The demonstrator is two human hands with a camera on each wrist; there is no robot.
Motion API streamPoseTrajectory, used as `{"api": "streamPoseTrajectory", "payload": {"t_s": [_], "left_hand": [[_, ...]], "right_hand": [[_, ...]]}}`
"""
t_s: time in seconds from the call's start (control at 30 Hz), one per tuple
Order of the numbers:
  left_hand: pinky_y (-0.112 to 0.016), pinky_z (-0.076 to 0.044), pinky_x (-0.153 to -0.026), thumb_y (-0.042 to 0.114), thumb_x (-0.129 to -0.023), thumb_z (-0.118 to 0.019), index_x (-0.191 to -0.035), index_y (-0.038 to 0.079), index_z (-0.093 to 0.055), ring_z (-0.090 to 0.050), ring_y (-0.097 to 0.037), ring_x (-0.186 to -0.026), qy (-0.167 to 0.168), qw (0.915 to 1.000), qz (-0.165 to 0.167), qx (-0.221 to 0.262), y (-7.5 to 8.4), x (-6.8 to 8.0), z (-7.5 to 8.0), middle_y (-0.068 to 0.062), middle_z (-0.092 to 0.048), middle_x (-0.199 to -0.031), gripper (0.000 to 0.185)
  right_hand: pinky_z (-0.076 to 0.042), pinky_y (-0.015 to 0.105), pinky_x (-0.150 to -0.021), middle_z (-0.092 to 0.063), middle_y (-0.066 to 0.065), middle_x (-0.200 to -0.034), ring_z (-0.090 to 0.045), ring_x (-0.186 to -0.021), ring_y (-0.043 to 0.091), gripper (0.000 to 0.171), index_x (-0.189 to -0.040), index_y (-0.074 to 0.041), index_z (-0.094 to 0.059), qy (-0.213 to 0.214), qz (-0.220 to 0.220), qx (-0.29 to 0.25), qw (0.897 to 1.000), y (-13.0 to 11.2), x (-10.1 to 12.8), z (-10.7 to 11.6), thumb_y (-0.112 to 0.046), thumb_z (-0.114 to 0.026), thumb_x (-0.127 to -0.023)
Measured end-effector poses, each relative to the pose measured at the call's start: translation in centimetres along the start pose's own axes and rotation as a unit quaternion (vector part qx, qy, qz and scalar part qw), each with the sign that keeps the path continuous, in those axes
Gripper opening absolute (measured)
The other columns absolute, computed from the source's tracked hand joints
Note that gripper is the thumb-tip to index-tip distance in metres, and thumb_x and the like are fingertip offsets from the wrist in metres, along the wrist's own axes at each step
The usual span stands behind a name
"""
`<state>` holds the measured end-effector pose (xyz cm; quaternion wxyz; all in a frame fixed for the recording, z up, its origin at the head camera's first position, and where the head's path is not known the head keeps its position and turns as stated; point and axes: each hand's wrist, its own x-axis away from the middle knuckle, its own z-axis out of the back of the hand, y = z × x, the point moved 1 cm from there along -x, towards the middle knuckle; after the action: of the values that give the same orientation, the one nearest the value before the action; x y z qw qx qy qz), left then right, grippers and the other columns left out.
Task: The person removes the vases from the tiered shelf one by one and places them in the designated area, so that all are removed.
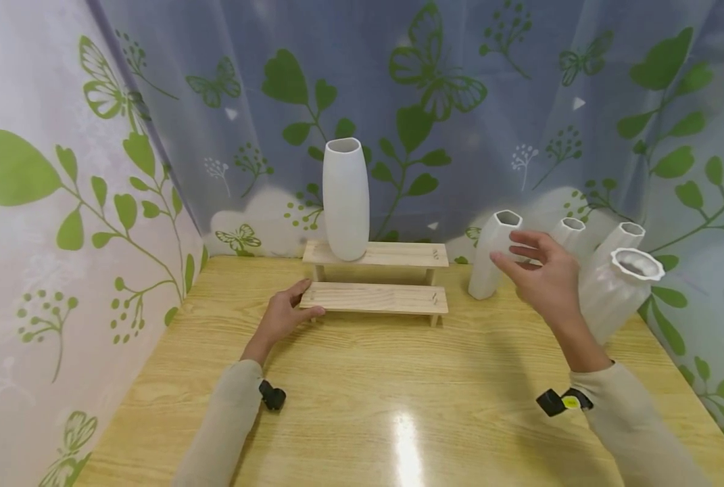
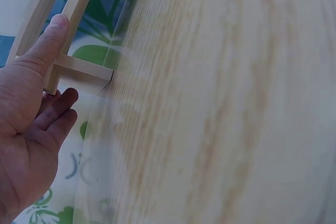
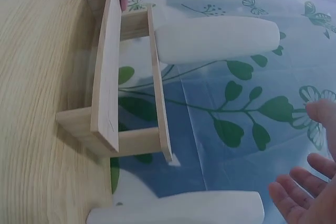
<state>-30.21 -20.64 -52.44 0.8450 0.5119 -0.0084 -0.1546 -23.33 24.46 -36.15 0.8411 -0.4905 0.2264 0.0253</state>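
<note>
Resting on the left end of the two-step wooden stand [image 1: 375, 297], left hand [image 1: 281, 318] has its thumb on the lower step's top, fingers straight. Right hand [image 1: 543, 274], fingers spread, holds nothing, just beside the hexagonal white vase [image 1: 491, 257]. Tall white vase [image 1: 345, 199] stands upright on the upper step.

My left hand [image 1: 284, 315] lies low and forward at the end of a nearly straight forearm in a beige sleeve, fingers loosely extended and thumb stretched out along the front, gripping nothing. My right hand [image 1: 541, 274] is raised in the air, wrist bent slightly inward, with the fingers spread and gently curved and the palm turned to the left, also holding nothing. I can see a small black camera mount strapped at each wrist, just past the cuff.
</note>
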Motion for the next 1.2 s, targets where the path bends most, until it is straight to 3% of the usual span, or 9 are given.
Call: {"api": "streamPoseTrajectory", "payload": {"t_s": [0.27, 0.5, 0.6, 0.73, 0.8, 0.97, 1.2], "left_hand": [[-0.043, -0.038, -0.108, 0.041, -0.08, -0.075, -0.149, 0.008, -0.033, -0.029, -0.028, -0.141, -0.005, 1.0, 0.001, 0.0, 0.2, 0.2, 0.0, -0.013, -0.026, -0.155, 0.087], [-0.042, -0.038, -0.108, 0.045, -0.079, -0.074, -0.15, 0.011, -0.034, -0.029, -0.026, -0.141, -0.005, 1.0, 0.003, -0.001, 0.2, 0.1, 0.0, -0.012, -0.027, -0.155, 0.088], [-0.043, -0.036, -0.109, 0.037, -0.082, -0.074, -0.149, 0.009, -0.033, -0.028, -0.027, -0.141, -0.01, 0.9999, 0.01, 0.0, 1.1, 0.3, 0.1, -0.014, -0.026, -0.155, 0.084], [-0.044, -0.035, -0.11, 0.032, -0.083, -0.075, -0.15, 0.006, -0.031, -0.026, -0.028, -0.142, -0.014, 0.9997, 0.018, 0.004, 1.1, 0.2, 0.1, -0.014, -0.024, -0.156, 0.083], [-0.044, -0.036, -0.109, 0.037, -0.081, -0.075, -0.15, 0.007, -0.032, -0.027, -0.027, -0.141, -0.008, 0.9999, 0.011, 0.004, 0.0, -0.1, -0.1, -0.015, -0.024, -0.156, 0.086], [-0.043, -0.037, -0.108, 0.045, -0.078, -0.076, -0.149, 0.007, -0.034, -0.029, -0.026, -0.141, 0.0, 1.0, 0.003, 0.007, -0.1, 0.0, -0.1, -0.014, -0.026, -0.155, 0.091], [-0.04, -0.037, -0.108, 0.042, -0.079, -0.075, -0.15, 0.01, -0.033, -0.029, -0.025, -0.141, -0.001, 0.9999, 0.013, 0.005, 0.0, 0.0, 0.0, -0.014, -0.025, -0.156, 0.088]], "right_hand": [[-0.051, 0.018, -0.082, -0.061, 0.004, -0.123, -0.06, -0.11, 0.02, 0.052, -0.122, -0.015, -0.061, -0.041, 0.019, -0.021, 0.999, -1.5, -1.3, -2.1, -0.041, -0.077, -0.08], [-0.054, 0.036, -0.088, -0.059, 0.003, -0.125, -0.06, -0.111, 0.022, 0.062, -0.126, -0.015, -0.059, -0.071, 0.025, -0.006, 0.997, -2.5, -2.9, -3.9, -0.05, -0.075, -0.078], [-0.054, 0.041, -0.087, -0.059, 0.004, -0.128, -0.06, -0.111, 0.024, 0.069, -0.13, -0.017, -0.057, -0.087, 0.028, 0.008, 0.996, -2.9, -3.6, -4.7, -0.056, -0.073, -0.076], [-0.054, 0.044, -0.085, -0.057, 0.001, -0.132, -0.058, -0.113, 0.023, 0.073, -0.133, -0.022, -0.055, -0.106, 0.031, 0.025, 0.994, -3.6, -4.6, -5.6, -0.062, -0.071, -0.074], [-0.053, 0.044, -0.086, -0.055, 0.0, -0.135, -0.057, -0.116, 0.022, 0.075, -0.134, -0.023, -0.053, -0.117, 0.035, 0.029, 0.992, -3.9, -5.1, -5.9, -0.064, -0.071, -0.074], [-0.05, 0.044, -0.092, -0.051, -0.002, -0.139, -0.053, -0.122, 0.022, 0.08, -0.138, -0.023, -0.05, -0.139, 0.051, 0.035, 0.988, -4.7, -6.4, -7.3, -0.064, -0.071, -0.073], [-0.046, 0.047, -0.099, -0.045, -0.003, -0.144, -0.047, -0.129, 0.022, 0.087, -0.143, -0.023, -0.044, -0.174, 0.059, 0.058, 0.981, -5.4, -7.9, -9.7, -0.068, -0.068, -0.073]]}}
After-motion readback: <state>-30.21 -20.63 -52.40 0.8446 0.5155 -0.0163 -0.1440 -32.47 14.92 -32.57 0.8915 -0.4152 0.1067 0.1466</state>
